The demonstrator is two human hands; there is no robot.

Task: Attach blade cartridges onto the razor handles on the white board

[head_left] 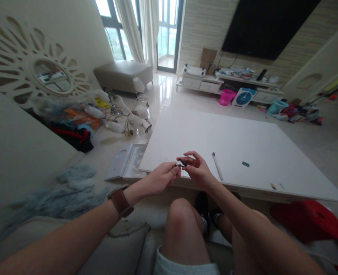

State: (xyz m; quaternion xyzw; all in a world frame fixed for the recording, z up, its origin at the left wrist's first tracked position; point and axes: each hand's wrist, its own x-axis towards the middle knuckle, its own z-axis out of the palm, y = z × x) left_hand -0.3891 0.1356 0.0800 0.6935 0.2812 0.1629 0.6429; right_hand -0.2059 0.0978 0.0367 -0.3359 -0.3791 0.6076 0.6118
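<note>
Both my hands meet over the near edge of a low white table. My left hand, with a brown watch strap on the wrist, pinches one end of a small dark and silver object. My right hand pinches the same object from the other side, fingers curled round it. What the object is I cannot make out. On the table to the right lie a thin white stick and a small green piece.
An open white case lies on the floor left of the table, beyond it a chandelier. A red stool stands at the right near my knees. A blue-grey rug lies at the left. A TV cabinet and baskets stand far back.
</note>
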